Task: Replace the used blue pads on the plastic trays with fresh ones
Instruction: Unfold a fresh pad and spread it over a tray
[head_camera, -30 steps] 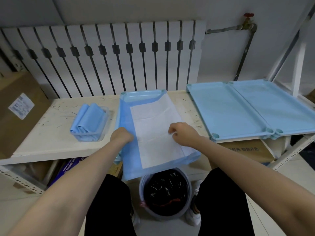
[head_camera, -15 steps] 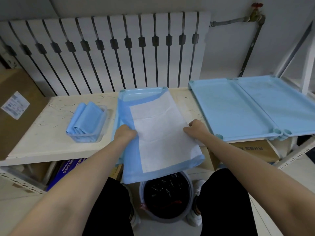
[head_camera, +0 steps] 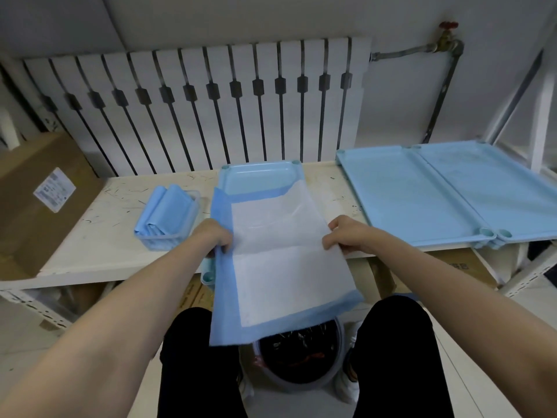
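A blue pad with a white middle (head_camera: 280, 267) lies lengthwise over a light blue plastic tray (head_camera: 256, 179) on the white table. Its near end hangs off the table edge above a bin. My left hand (head_camera: 215, 238) grips the pad's left blue border. My right hand (head_camera: 346, 233) pinches the pad's right edge. The tray's far end is uncovered, and one near corner (head_camera: 208, 277) shows by my left wrist. A clear box of folded blue pads (head_camera: 167, 220) stands to the left.
Two light blue trays (head_camera: 401, 200) (head_camera: 494, 188) lie side by side on the right. A dark-lined bin (head_camera: 298, 357) stands on the floor between my knees. A cardboard box (head_camera: 39, 200) sits far left. A white radiator (head_camera: 211, 107) runs behind the table (head_camera: 99, 239).
Both hands have slid to the pad's side edges and drawn it toward me, so more of it hangs off the table and the tray's far end is bare. The camera tilted down slightly.
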A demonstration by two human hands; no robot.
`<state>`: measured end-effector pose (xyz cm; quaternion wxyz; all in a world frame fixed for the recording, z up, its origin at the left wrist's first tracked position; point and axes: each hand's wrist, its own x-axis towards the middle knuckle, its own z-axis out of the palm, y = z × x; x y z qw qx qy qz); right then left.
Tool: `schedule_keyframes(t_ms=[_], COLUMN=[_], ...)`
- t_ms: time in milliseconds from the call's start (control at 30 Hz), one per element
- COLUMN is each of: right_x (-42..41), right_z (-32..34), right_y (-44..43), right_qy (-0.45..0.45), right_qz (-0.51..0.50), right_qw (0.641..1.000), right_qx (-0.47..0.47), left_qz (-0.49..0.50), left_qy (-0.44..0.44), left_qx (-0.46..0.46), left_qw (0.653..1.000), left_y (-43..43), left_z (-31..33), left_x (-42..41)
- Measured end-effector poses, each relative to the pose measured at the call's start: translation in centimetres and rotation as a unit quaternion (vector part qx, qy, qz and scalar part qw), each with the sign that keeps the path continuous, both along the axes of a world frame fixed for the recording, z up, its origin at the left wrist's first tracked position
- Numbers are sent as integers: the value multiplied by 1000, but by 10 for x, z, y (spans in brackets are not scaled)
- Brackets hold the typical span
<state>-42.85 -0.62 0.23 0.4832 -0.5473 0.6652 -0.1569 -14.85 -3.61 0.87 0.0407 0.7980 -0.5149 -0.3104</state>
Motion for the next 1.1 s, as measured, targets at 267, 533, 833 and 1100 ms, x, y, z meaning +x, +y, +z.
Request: schedule_keyframes(t_ms=[267,533,833,1100], right_x=[-4,15,7,5], right_z=[-2,-30,-35,-19], right_y=[-6,-36,-43,-31], right_qy=[133,82,-56,-30], right_qz=[109,-88,-174,-176], right_qw=[976,992,978,978], right_qx=[132,-43,-98,-106], left_qz=[11,78,112,64], left_qy=[61,180,362,465], left_qx=[53,-129,-187,-185], left_qw=[997,972,906,863], left_y=[7,-15,-21,-6], left_z=[-8,-38,-31,15], left_x=[14,8,4,-8])
